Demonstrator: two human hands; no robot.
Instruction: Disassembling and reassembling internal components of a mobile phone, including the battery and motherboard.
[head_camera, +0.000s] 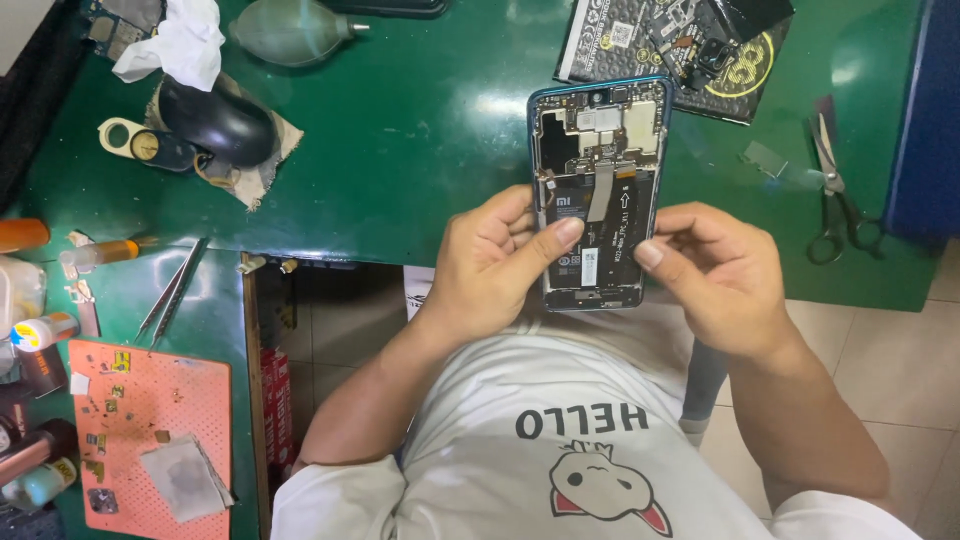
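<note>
Opened phone (598, 190), back cover off, is pinched from both sides: left hand (495, 265) thumb presses its battery, right hand (715, 275) grips the edge, above the green counter (420, 130).

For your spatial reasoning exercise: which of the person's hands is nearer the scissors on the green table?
Right. The right hand is beside the scissors, apart from them; the left hand is farther away, across the opened phone.

scissors (832, 195) right of phone (598, 190), tweezers (172, 288) left

Bright, even overhead light; soft glare patches on the green tabletop (420, 130) toward twelve and two o'clock; focus sharp throughout.
</note>
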